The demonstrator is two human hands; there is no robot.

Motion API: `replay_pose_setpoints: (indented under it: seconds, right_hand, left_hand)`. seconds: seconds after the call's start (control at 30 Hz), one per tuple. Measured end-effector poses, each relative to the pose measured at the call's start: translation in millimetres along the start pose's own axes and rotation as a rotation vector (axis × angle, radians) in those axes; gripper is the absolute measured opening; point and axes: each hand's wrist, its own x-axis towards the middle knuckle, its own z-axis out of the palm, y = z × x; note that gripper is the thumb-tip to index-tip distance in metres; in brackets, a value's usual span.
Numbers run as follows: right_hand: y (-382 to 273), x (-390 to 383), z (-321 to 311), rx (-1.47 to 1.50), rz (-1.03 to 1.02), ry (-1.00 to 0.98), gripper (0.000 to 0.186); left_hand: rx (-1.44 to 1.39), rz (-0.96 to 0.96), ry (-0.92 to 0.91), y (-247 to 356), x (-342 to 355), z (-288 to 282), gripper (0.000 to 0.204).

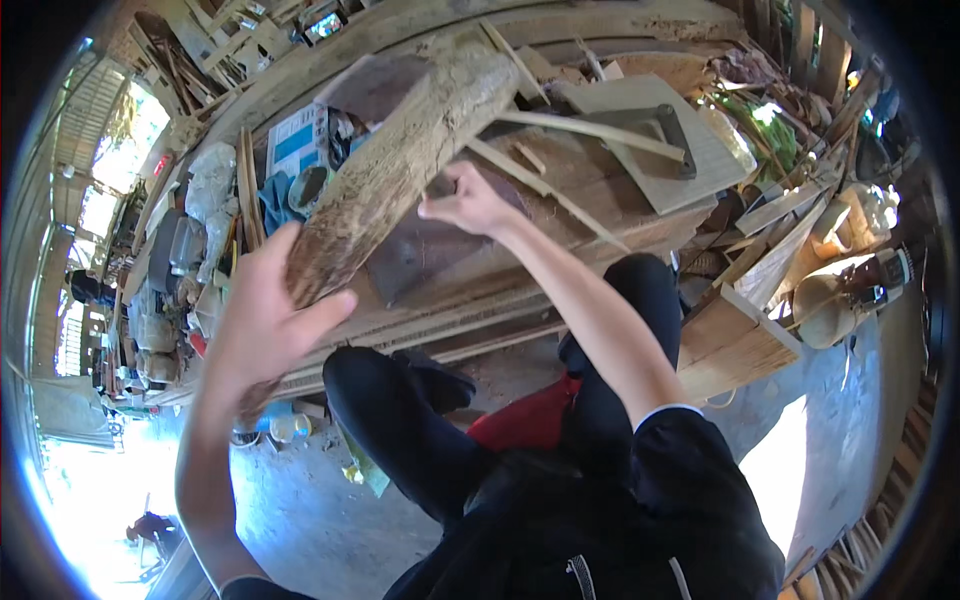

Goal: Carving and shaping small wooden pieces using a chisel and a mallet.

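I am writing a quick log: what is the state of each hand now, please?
Left hand: holding the rough wood slab, thumb spread.
Right hand: curled near the slab's edge; whether it grips anything cannot be told.

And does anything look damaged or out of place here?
The long wooden slab under the left hand stands out: its face is rough, pitted and darker toward the lower end, unlike the flatter board on the bench. Thin slats also lie askew, one across that board. No spill is evident.
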Motion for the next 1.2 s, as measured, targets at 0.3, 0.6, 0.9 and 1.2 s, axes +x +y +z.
replay_pose_setpoints:
  seconds: [0.3, 0.6, 0.9, 1.2]
  right_hand:
    - [-13, 2, -4, 0.066, 0.039, -0.106, 0.017]
    - [-10, 3, -7, 0.2, 0.071, -0.134, 0.016]
    - [3, 2, -11, 0.052, 0.025, -0.152, 0.015]
    - [-3, 0, -1, 0.034, 0.024, -0.129, 0.011]
  left_hand:
    - [-0.545, -0.239, 0.292, 20, -2, -13, 0.039]
    - [-0.632, -0.053, 0.236, -7, -29, -73, 0.053]
    - [-0.28, -0.343, -0.081, -20, -10, -3, 0.034]
    - [-0.663, -0.15, 0.547, -18, -42, -47, 0.043]
